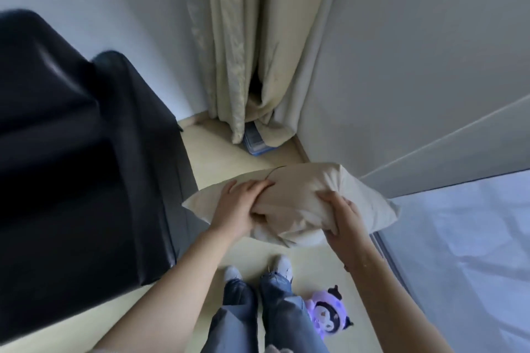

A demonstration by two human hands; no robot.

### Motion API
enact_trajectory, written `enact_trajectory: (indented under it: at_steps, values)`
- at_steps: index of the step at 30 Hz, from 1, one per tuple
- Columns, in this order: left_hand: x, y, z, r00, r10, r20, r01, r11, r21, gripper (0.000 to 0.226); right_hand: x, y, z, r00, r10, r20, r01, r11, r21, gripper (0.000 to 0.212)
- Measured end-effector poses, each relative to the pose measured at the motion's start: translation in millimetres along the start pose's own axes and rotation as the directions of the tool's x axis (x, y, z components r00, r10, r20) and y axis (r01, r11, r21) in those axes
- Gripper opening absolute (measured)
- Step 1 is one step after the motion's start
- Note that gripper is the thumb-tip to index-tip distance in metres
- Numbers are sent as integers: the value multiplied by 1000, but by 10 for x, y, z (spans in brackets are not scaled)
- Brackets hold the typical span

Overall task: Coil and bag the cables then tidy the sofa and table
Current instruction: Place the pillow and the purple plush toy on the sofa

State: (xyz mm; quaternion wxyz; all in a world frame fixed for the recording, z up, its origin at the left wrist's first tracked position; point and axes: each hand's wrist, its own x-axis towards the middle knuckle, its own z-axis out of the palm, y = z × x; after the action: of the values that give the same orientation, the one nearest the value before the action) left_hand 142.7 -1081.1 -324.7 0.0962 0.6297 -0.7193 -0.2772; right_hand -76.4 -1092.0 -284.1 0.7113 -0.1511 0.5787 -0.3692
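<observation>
2 hands hold 1 cream pillow (pixel 298 203) in the air, above the pale floor (pixel 223 149) and just right of the black leather sofa (pixel 86 152). The left hand (pixel 238 209) clenches a fold of fabric near the pillow's middle, and the right hand (pixel 338 215) grips its lower right edge, fingers curled into the stuffing. The step in hand looks like returning the pillow to the sofa; doing it well means shaking the filling even, smoothing the bunched cover, then setting it square against the backrest rather than dropping it crumpled. A purple plush toy (pixel 327 312) lies on the floor beside the person's right foot and probably needs picking up too. Beige curtains (pixel 258 66) hang in the corner beyond.
</observation>
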Motion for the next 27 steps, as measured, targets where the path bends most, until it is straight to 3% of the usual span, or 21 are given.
enact_trajectory:
  at_steps: [4,6,9,13,16,18,19,22,25,27]
  values:
    - [-67,341,-741,974,51,-219,-57,998,-22,52,-420,-419,202,992,-92,81,89,995,41,26]
    - [-96,437,-1193,951,87,-295,-91,996,-1,50,-542,-615,348,966,-227,122,230,973,-13,35]
    - [-140,464,-1772,930,141,-340,-128,990,61,49,-709,-898,670,939,-120,321,117,993,28,57]
    - [-337,383,-2567,921,149,-361,-107,985,132,45,-1009,-1140,1247,876,-278,395,343,934,-103,41]
    - [-542,185,-2984,920,131,-369,-80,985,151,39,-1172,-1223,1738,875,-208,436,239,971,-16,36]
    - [-716,-67,-3259,928,77,-364,-27,990,141,29,-1162,-1224,2115,870,-133,476,106,991,83,23]
    - [-841,-241,-3414,931,49,-361,4,990,143,30,-1162,-1164,2372,870,-85,485,32,993,116,27]
    - [-1133,-667,-3751,934,-3,-358,58,988,144,38,-1142,-938,2998,870,26,493,-89,990,105,8]
    - [-1481,-1345,-4079,940,-56,-337,99,989,110,19,-1035,-501,3735,868,100,487,-152,986,69,9]
    - [-1612,-1747,-4233,953,-104,-285,139,985,106,30,-969,-220,4108,866,138,481,-194,979,68,10]
